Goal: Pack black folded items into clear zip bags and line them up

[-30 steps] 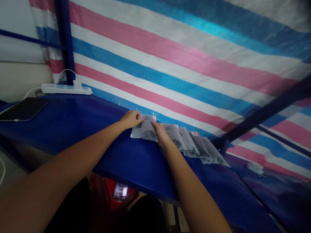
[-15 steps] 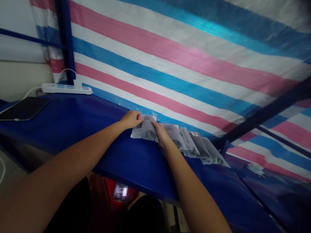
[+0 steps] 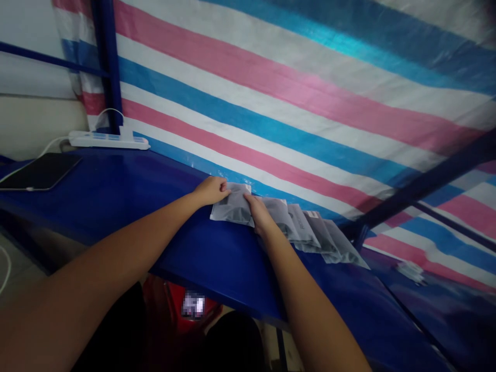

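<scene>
A frosted zip bag (image 3: 235,206) with something dark inside lies at the left end of a row on the blue table. Its left edge is pinched by my left hand (image 3: 212,191), fingers curled. At the bag's right side, my right hand (image 3: 259,213) grips the edge with the thumb on top; its other fingers are mostly hidden. To the right, several similar bags overlap one another, among them a frosted bag (image 3: 279,212), a darker bag (image 3: 318,227) and the end bag (image 3: 343,243).
A white power strip (image 3: 108,140) and a dark tablet (image 3: 41,170) with a cable are at the left. Striped plastic sheeting (image 3: 271,103) hangs behind the table. A white plug-like item (image 3: 411,271) lies far right. Below the table edge is a red stool (image 3: 176,310) with a blurred lit screen on it.
Both hands keep the same hold on the bag. The whole view has shifted very slightly; nothing else visibly moved.
</scene>
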`<action>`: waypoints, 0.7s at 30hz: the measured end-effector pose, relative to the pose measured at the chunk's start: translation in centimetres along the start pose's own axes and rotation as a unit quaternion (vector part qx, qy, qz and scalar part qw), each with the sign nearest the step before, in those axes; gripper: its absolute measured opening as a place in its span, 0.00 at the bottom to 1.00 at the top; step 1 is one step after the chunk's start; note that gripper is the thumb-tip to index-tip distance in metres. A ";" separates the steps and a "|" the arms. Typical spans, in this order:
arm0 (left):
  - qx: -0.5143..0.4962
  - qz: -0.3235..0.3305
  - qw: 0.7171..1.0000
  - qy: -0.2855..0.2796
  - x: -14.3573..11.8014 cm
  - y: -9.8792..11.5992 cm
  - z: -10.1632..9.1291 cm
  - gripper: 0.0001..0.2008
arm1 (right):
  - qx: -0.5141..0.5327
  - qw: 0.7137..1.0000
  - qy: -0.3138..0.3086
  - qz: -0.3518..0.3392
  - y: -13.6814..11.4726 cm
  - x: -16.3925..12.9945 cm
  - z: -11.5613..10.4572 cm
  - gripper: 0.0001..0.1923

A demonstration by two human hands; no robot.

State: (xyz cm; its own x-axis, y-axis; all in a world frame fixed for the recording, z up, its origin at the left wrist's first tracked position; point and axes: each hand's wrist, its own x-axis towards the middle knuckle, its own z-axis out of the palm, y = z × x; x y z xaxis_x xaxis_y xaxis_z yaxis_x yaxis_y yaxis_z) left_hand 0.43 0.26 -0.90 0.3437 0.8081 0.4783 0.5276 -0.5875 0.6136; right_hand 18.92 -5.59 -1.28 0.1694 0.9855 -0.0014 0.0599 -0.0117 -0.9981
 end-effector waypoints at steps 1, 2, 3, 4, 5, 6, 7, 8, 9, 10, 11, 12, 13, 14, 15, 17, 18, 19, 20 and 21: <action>0.001 0.000 1.000 -0.001 0.0 0.0 0.0 0.14 | 0.008 1.000 0.000 0.012 -0.1 0.0 0.0 0.14; 0.002 -0.001 1.000 -0.002 0.0 0.0 0.0 0.14 | 0.016 1.000 -0.002 0.022 -0.1 -0.1 0.0 0.14; 0.003 -0.001 1.000 -0.003 0.0 -0.1 0.0 0.14 | 0.022 0.999 -0.005 0.028 -0.2 -0.2 0.1 0.14; 0.003 -0.001 1.000 -0.003 0.0 -0.1 0.1 0.14 | 0.023 0.999 -0.006 0.027 -0.3 -0.2 0.1 0.13; 0.002 0.000 1.000 -0.002 0.0 -0.1 0.1 0.14 | 0.021 0.999 -0.007 0.026 -0.4 -0.3 0.1 0.13; 0.001 0.001 1.000 -0.002 0.0 -0.1 0.1 0.14 | 0.020 0.999 -0.006 0.025 -0.4 -0.3 0.2 0.13; -0.001 0.003 1.000 -0.001 0.0 -0.1 0.1 0.15 | 0.018 1.000 -0.004 0.024 -0.5 -0.3 0.2 0.12; -0.003 0.004 1.000 0.000 0.0 -0.1 0.1 0.15 | 0.018 1.000 -0.003 0.024 -0.5 -0.3 0.2 0.12; -0.005 0.004 1.000 0.001 0.0 -0.2 0.1 0.15 | 0.019 1.000 -0.003 0.023 -0.5 -0.3 0.2 0.12; -0.007 0.004 1.000 0.001 0.0 -0.2 0.2 0.15 | 0.020 1.000 -0.005 0.021 -0.4 -0.3 0.2 0.12; -0.009 0.005 1.000 0.001 0.0 -0.2 0.2 0.15 | 0.022 1.000 -0.006 0.020 -0.4 -0.3 0.2 0.12; -0.010 0.007 1.000 0.001 0.0 -0.2 0.2 0.15 | 0.021 1.000 -0.007 0.019 -0.4 -0.3 0.2 0.12; -0.011 0.008 1.000 0.001 0.0 -0.3 0.2 0.14 | 0.019 1.000 -0.007 0.017 -0.4 -0.3 0.2 0.13; -0.011 0.010 1.000 0.001 0.0 -0.3 0.2 0.14 | 0.016 1.000 -0.008 0.016 -0.4 -0.3 0.2 0.13; -0.011 0.009 1.000 0.000 0.0 -0.3 0.2 0.14 | 0.014 1.000 -0.009 0.015 -0.4 -0.4 0.2 0.14; -0.008 0.006 1.000 -0.003 0.0 -0.3 0.2 0.14 | 0.016 1.000 -0.015 0.017 -0.5 -0.4 0.2 0.14; -0.007 0.004 1.000 -0.005 0.0 -0.3 0.1 0.14 | 0.019 1.000 -0.016 0.018 -0.5 -0.5 0.2 0.14; -0.007 0.003 1.000 -0.006 0.0 -0.2 0.1 0.14 | 0.023 0.999 -0.017 0.020 -0.5 -0.5 0.2 0.14; -0.007 0.002 1.000 -0.007 0.0 -0.2 0.1 0.14 | 0.026 0.999 -0.015 0.022 -0.5 -0.5 0.2 0.14; -0.007 0.002 1.000 -0.008 0.0 -0.2 0.1 0.14 | 0.028 0.999 -0.012 0.024 -0.5 -0.5 0.2 0.14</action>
State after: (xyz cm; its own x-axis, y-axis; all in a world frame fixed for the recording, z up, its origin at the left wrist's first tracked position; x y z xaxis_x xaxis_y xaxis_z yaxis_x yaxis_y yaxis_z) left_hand 0.42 0.33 -1.06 0.3581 0.8067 0.4702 0.5150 -0.5907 0.6212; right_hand 18.59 -5.99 -0.83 0.1468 0.9879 -0.0495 -0.0027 -0.0497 -0.9988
